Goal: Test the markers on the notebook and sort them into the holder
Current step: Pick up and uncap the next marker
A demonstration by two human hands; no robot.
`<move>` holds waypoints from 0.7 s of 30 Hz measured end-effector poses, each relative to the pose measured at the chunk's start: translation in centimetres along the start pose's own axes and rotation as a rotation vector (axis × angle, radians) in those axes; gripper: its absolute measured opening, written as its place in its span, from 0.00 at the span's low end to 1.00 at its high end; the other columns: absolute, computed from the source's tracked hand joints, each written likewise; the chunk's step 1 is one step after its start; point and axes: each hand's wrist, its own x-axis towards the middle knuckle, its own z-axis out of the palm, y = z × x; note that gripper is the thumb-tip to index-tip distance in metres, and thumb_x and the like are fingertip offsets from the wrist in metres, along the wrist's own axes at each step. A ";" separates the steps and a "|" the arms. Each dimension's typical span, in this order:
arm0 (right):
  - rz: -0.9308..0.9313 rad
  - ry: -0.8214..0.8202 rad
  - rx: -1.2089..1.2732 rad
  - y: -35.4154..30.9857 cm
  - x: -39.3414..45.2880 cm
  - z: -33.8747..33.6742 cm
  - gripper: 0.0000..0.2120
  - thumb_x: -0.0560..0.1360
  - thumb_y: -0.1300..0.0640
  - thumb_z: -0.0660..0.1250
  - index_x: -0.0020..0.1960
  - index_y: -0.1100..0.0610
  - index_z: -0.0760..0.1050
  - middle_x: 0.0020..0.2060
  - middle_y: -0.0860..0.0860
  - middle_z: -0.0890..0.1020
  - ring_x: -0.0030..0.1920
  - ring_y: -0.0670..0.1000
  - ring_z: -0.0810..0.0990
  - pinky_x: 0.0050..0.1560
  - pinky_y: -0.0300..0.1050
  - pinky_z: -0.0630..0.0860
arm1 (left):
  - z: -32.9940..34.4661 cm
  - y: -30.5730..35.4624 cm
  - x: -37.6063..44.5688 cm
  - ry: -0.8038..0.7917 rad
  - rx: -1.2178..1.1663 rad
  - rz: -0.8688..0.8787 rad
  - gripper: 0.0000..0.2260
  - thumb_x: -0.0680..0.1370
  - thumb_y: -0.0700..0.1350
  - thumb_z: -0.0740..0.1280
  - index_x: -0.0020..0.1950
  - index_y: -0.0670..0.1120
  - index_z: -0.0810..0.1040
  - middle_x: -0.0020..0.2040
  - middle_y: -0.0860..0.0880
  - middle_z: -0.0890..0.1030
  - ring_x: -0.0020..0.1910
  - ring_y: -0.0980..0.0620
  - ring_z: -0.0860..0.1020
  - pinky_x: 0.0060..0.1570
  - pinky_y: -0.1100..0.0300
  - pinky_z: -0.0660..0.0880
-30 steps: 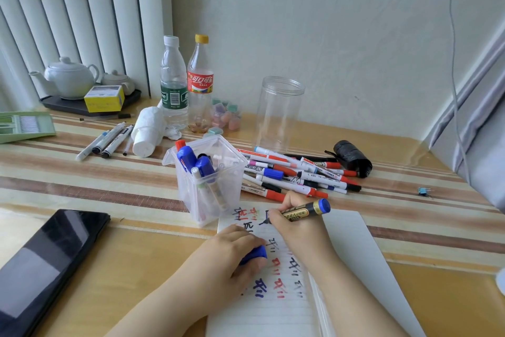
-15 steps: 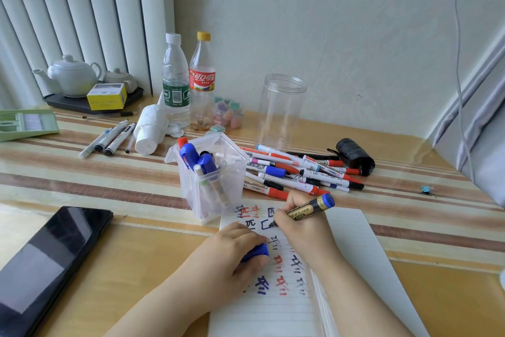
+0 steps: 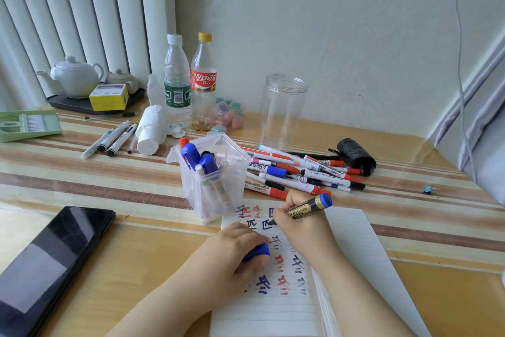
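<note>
Currently right hand pinches marker low on barrel, tip on notebook; left hand clasps cap. Marker light, rigid, smooth.

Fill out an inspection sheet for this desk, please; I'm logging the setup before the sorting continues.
Surface: striped table under a glossy cover.
Job's things: open notebook with red, blue and dark test marks; clear holder with several markers standing in it; loose marker pile behind the notebook.
Clutter: two bottles, empty clear jar, teapot, yellow box, tissue roll, black roll, dark tablet, four pens.
Hands: right hand holds a blue-ended marker, tip on the page; left hand has a grip on a blue cap.
Cables: thin cord on the right wall.
Surroundings: vertical blinds, plain wall.
</note>
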 end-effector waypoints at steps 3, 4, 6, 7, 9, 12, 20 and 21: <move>0.007 0.061 0.023 0.1 -0.1 0.0 0.15 0.70 0.64 0.68 0.31 0.57 0.65 0.23 0.49 0.68 0.25 0.44 0.66 0.26 0.34 0.64 | 0.0 0.0 0.0 -0.004 -0.002 -0.013 0.23 0.74 0.60 0.52 0.62 0.52 0.74 0.55 0.58 0.78 0.56 0.62 0.70 0.56 0.68 0.68; 0.018 0.091 0.049 0.0 -0.2 -0.1 0.14 0.71 0.64 0.68 0.31 0.57 0.66 0.24 0.50 0.69 0.26 0.47 0.69 0.26 0.35 0.65 | 0.0 0.0 -0.1 -0.007 -0.001 -0.022 0.22 0.74 0.59 0.52 0.62 0.52 0.74 0.55 0.58 0.77 0.55 0.62 0.71 0.56 0.68 0.68; 0.037 0.123 0.105 -0.4 -0.2 -0.6 0.13 0.71 0.63 0.68 0.32 0.57 0.67 0.26 0.54 0.73 0.29 0.55 0.74 0.28 0.37 0.67 | -0.2 0.1 -0.1 0.005 -0.007 -0.062 0.17 0.76 0.56 0.56 0.60 0.53 0.74 0.52 0.57 0.78 0.50 0.60 0.73 0.52 0.67 0.70; 0.045 0.105 0.125 -0.9 -0.3 -0.9 0.13 0.72 0.62 0.68 0.33 0.58 0.67 0.27 0.54 0.74 0.30 0.55 0.74 0.29 0.37 0.68 | -0.4 0.2 0.0 0.022 -0.015 -0.094 0.12 0.77 0.53 0.58 0.58 0.53 0.74 0.49 0.56 0.78 0.46 0.59 0.74 0.48 0.65 0.72; 0.064 0.018 0.151 -2.1 -0.4 -1.5 0.13 0.73 0.60 0.68 0.33 0.57 0.67 0.25 0.50 0.74 0.30 0.51 0.76 0.30 0.36 0.69 | -1.1 0.4 0.1 0.080 -0.058 -0.170 0.07 0.78 0.49 0.61 0.54 0.53 0.75 0.45 0.55 0.78 0.40 0.58 0.74 0.43 0.64 0.72; 0.054 -0.078 0.173 -3.9 -0.9 -2.2 0.13 0.73 0.59 0.67 0.33 0.55 0.67 0.22 0.45 0.71 0.29 0.47 0.75 0.34 0.38 0.71 | -2.0 0.9 0.3 0.102 -0.104 -0.237 0.07 0.78 0.49 0.61 0.55 0.52 0.74 0.47 0.55 0.79 0.43 0.59 0.75 0.43 0.70 0.70; 0.015 -0.153 0.323 -6.6 -2.9 -3.4 0.19 0.74 0.62 0.66 0.28 0.51 0.66 0.20 0.47 0.66 0.26 0.50 0.66 0.32 0.43 0.66 | -3.9 2.8 0.2 0.123 -0.132 -0.184 0.07 0.78 0.51 0.61 0.55 0.54 0.74 0.46 0.58 0.80 0.45 0.61 0.76 0.46 0.69 0.72; 0.009 -0.158 0.332 -6.8 -3.1 -3.5 0.18 0.74 0.61 0.67 0.28 0.50 0.66 0.20 0.47 0.66 0.25 0.50 0.65 0.32 0.43 0.65 | -4.2 3.1 0.1 0.124 -0.139 -0.172 0.07 0.78 0.51 0.61 0.55 0.55 0.74 0.47 0.58 0.80 0.46 0.61 0.77 0.47 0.68 0.73</move>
